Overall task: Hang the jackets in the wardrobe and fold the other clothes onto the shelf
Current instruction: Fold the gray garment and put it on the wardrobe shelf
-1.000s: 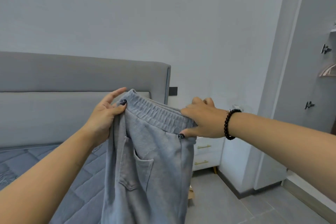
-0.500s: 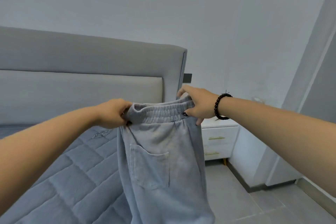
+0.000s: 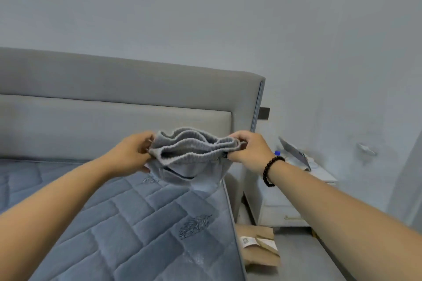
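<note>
Grey sweatpants (image 3: 194, 155) are held out in front of me above the head end of the bed, with the elastic waistband on top and bunched into wavy folds. My left hand (image 3: 134, 153) grips the waistband's left end. My right hand (image 3: 247, 147), with a black bead bracelet on its wrist, pinches the right end. The legs hang away from me and are mostly hidden behind the waistband. No jacket, wardrobe or shelf shows in this view.
A blue quilted mattress (image 3: 141, 223) fills the lower left, backed by a grey padded headboard (image 3: 114, 102). A white nightstand (image 3: 292, 201) stands right of the bed with a laptop (image 3: 294, 153) on it. A brown paper package (image 3: 258, 248) lies on the floor beside the bed.
Both hands swung the sweatpants forward and up over the bed; the legs that hung down toward me now point away. The view turned left, away from the wardrobe side.
</note>
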A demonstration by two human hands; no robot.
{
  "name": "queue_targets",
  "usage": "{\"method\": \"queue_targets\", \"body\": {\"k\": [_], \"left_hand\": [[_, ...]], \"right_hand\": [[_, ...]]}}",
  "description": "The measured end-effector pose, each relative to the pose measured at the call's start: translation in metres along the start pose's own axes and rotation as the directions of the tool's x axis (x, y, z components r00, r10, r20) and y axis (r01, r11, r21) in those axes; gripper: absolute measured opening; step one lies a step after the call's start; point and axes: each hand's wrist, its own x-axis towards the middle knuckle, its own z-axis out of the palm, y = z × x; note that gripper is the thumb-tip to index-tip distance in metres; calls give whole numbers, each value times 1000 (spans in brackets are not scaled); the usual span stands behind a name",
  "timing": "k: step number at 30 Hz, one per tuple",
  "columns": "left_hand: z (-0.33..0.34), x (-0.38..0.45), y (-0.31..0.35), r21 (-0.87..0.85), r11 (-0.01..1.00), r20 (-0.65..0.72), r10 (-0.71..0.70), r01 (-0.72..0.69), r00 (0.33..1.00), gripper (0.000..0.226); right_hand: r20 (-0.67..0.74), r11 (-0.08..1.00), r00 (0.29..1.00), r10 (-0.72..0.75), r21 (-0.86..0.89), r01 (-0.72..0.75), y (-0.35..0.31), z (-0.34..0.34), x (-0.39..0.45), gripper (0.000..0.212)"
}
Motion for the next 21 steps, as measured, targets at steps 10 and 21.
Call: {"method": "queue_targets", "body": {"k": [10, 21], "left_hand": [[149, -212, -105, -63, 953, 376, -253, 297, 891, 30], [175, -323, -92, -303, 792, 520, -330, 531, 788, 57]], "right_hand": [[310, 930, 878, 365, -78, -359, 139, 80, -198, 32], [730, 903, 537, 423, -288, -320, 117, 44, -276, 27]]}}
